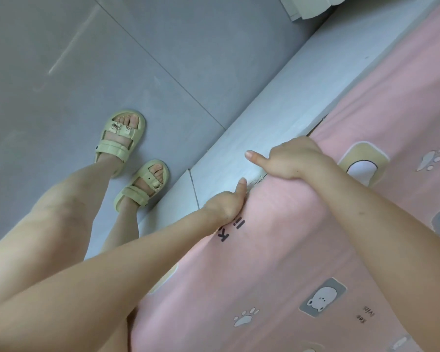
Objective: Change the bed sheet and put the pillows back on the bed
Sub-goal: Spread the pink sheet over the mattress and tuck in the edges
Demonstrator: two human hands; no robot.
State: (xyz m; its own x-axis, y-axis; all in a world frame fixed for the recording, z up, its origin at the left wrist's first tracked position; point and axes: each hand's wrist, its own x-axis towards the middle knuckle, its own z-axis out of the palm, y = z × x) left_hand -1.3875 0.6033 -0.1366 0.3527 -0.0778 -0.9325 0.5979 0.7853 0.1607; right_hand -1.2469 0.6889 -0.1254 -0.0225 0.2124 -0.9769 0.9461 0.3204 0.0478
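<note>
A pink bed sheet (302,237) printed with bears, paw marks and letters covers the bed across the right half of the view. Its edge runs along the pale grey bed frame (264,118). My left hand (226,204) sits at that edge, fingers tucked down under the sheet's border, thumb sticking out toward the frame. My right hand (292,158) is a little farther along the same edge, fingers curled over the sheet and hidden beneath it, thumb pointing out over the frame. No pillows are in view.
Grey tiled floor (112,59) fills the left side, with my two feet in pale green sandals (122,141) standing close to the bed frame. A white piece of furniture or fabric (308,8) shows at the top edge.
</note>
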